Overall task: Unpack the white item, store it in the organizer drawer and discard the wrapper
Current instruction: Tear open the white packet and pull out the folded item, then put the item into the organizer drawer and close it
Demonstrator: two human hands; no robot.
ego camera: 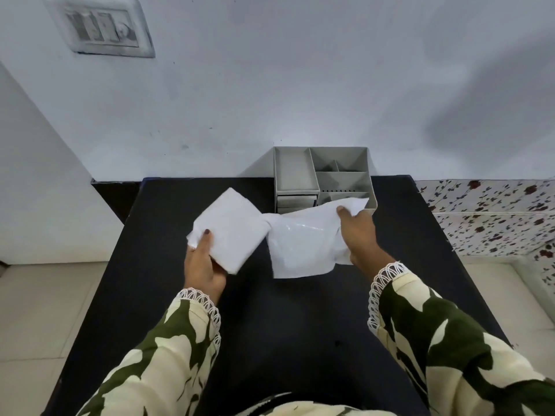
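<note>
My left hand (202,265) grips a folded white item (231,228) by its near corner, held just above the black table (285,310). The glossy white wrapper (306,238) hangs to its right, with my right hand (359,232) shut on its far right edge. One corner of the wrapper still touches the white item. Behind the wrapper stands a grey organizer (324,178) with open top compartments and small drawers (295,201) at its front left. The drawers look closed; the wrapper hides the lower one in part.
The organizer stands against a white wall at the table's far edge. A floral-patterned surface (495,214) lies to the right of the table. Light floor tiles lie on both sides. A switch plate (102,27) hangs high on the wall at left.
</note>
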